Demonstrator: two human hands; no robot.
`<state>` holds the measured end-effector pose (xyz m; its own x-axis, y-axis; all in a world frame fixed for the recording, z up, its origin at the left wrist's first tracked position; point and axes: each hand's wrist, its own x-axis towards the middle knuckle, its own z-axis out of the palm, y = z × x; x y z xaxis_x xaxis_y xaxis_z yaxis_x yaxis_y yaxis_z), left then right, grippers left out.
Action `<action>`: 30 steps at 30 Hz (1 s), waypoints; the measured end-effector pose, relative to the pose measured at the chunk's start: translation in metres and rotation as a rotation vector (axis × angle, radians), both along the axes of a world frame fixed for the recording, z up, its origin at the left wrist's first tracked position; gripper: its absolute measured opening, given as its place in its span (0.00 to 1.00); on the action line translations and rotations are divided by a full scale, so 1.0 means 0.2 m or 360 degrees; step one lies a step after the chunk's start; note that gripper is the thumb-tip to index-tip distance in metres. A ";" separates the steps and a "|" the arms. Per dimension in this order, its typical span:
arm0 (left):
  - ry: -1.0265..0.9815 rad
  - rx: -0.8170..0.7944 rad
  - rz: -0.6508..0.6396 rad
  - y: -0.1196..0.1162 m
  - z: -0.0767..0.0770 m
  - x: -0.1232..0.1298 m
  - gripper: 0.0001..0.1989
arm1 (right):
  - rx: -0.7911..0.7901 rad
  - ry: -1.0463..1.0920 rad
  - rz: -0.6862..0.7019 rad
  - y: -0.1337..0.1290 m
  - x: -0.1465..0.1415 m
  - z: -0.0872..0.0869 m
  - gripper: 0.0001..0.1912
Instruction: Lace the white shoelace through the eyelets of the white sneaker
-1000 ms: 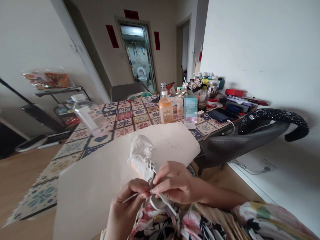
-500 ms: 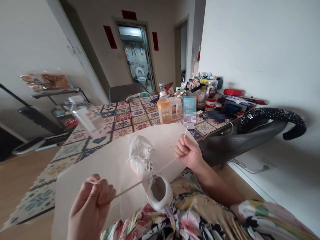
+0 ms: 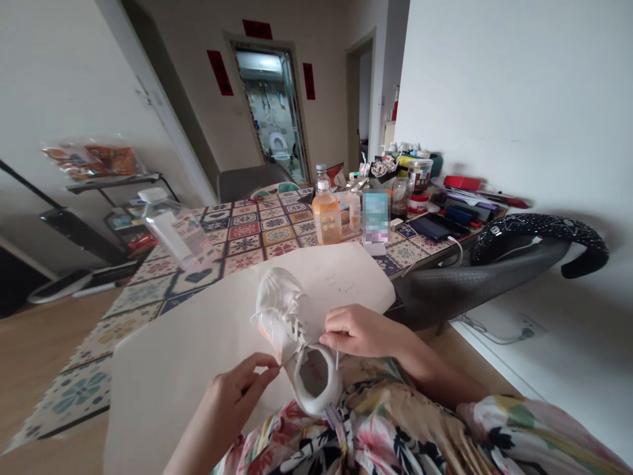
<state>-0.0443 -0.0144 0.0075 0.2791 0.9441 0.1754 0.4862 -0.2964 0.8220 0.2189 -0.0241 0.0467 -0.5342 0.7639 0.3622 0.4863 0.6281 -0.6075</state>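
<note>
A white sneaker (image 3: 283,297) lies on a large white sheet (image 3: 198,356), its toe pointing away and its opening toward me. Close to the left side of its collar, my left hand (image 3: 242,389) pinches one end of the white shoelace (image 3: 295,349) between thumb and index finger. On the other side, my right hand (image 3: 349,332) has its fingers closed on the lace, and a loose end hangs below them. Laces cross over the tongue between both hands. The heel rests against patterned clothing on my lap.
Beyond the sheet is a tiled-pattern table (image 3: 247,231) with a clear plastic jug (image 3: 173,227) and a bottle of orange drink (image 3: 327,214). Jars, a phone (image 3: 438,227) and other items crowd its right side. A grey chair (image 3: 445,284) holding a black neck pillow (image 3: 539,227) stands at right.
Both hands have come inward from wide apart to close beside the sneaker's opening, and the lace that was stretched taut is now short between them. The sneaker has stayed in place.
</note>
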 end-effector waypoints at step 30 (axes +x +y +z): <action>-0.1460 -0.0210 -0.0366 0.02 0.01 0.24 0.21 | -0.1027 0.1652 0.0371 0.06 -0.15 -0.17 0.21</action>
<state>0.0042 -0.0105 0.0090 0.2670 0.9111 0.3139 -0.4229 -0.1819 0.8877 0.1893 -0.0126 0.0135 -0.3666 0.8847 0.2879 -0.4908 0.0789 -0.8677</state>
